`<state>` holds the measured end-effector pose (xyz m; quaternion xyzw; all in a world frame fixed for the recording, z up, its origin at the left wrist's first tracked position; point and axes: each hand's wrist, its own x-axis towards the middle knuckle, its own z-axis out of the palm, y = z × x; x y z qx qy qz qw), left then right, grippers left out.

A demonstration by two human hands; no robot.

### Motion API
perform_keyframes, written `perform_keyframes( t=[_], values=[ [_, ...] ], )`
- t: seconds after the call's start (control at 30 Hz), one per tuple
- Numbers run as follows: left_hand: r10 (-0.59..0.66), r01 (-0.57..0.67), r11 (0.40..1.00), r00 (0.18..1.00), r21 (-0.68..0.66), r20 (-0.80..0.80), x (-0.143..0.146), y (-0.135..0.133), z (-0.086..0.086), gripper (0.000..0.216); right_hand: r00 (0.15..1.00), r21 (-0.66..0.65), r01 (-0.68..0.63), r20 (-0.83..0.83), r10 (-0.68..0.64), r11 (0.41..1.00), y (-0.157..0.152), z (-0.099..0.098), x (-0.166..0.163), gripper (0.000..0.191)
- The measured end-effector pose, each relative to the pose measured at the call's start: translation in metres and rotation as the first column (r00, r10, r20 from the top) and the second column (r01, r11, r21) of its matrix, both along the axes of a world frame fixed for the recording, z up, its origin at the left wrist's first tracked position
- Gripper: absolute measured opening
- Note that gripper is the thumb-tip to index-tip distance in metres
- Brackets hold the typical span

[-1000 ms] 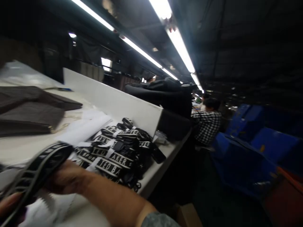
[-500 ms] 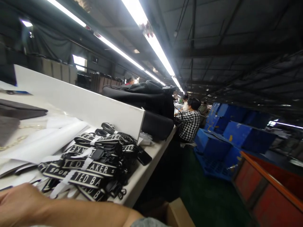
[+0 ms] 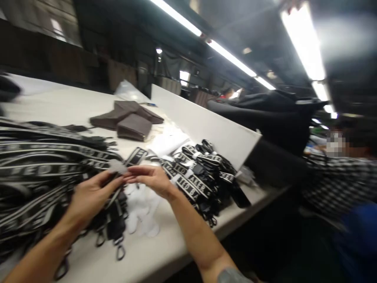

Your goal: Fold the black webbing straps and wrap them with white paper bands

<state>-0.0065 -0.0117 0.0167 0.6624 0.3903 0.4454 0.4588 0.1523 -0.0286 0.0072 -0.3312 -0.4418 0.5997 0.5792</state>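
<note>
My left hand (image 3: 91, 192) and my right hand (image 3: 151, 179) meet at the fingertips above the table, thumbs and fingers pinched on a small white strip (image 3: 117, 166), blurred by motion. A large heap of black webbing straps (image 3: 44, 169) with white lettering lies under and left of my left hand. Metal clips (image 3: 120, 251) hang out of its near side. Several loose white strips (image 3: 143, 212) lie below my right hand. Beyond my right wrist sits a pile of strap bundles (image 3: 194, 181), folded and wrapped with white bands.
Dark grey fabric pieces (image 3: 132, 120) and white paper sheets (image 3: 169, 139) lie farther back on the table. A white upright board (image 3: 200, 118) divides it from a large black stack (image 3: 259, 122). A person in a checked shirt (image 3: 338, 184) sits at the right.
The view has swung left, bringing the strap heap and both hands into sight. Earlier only one forearm and part of a hand showed at the bottom; now the hands are together at the white strip.
</note>
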Motion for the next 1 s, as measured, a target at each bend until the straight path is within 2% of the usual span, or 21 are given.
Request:
perform_keyframes(
  t=[0.07,0.23,0.33,0.43,0.53,0.7,0.8,0.9,1.0],
  values=[
    [0.053,-0.053,0.999,0.998,0.003,-0.036,-0.012,0.002,-0.007,0.044,0.987,0.048,0.108,0.115,-0.113,0.993,0.003,-0.005,-0.003,0.041],
    [0.000,0.001,1.000,1.000,0.018,-0.025,-0.004,0.006,-0.012,0.040,0.921,0.203,0.236,0.266,-0.286,0.950,0.001,-0.014,-0.006,0.040],
    [-0.027,0.030,0.998,0.998,0.057,-0.048,-0.002,0.002,-0.011,0.040,0.827,0.329,0.273,0.399,-0.395,0.904,-0.003,-0.013,-0.006,0.030],
    [0.005,0.010,0.991,0.994,0.135,-0.111,-0.004,0.001,-0.013,0.040,0.709,0.434,0.302,0.493,-0.504,0.849,-0.005,-0.010,-0.006,0.013],
    [0.028,0.003,0.984,0.985,0.180,-0.171,-0.004,0.003,-0.019,0.038,0.652,0.486,0.278,0.539,-0.534,0.829,-0.006,-0.009,-0.006,0.006],
    [0.015,0.025,0.986,0.971,0.163,-0.239,-0.005,0.009,-0.027,0.043,0.532,0.570,0.219,0.610,-0.587,0.792,-0.006,-0.010,-0.006,0.011],
    [0.033,0.021,0.984,0.956,0.179,-0.291,-0.006,0.012,-0.031,0.044,0.498,0.558,0.215,0.643,-0.581,0.802,-0.005,-0.011,-0.005,0.016],
    [0.092,-0.017,0.979,0.927,0.205,-0.364,-0.005,0.013,-0.035,0.045,0.475,0.562,0.221,0.652,-0.591,0.797,-0.005,-0.010,-0.005,0.013],
    [0.078,-0.006,0.978,0.936,0.207,-0.342,-0.004,0.012,-0.035,0.043,0.487,0.595,0.221,0.619,-0.616,0.773,-0.006,-0.010,-0.004,0.011]
  ],
)
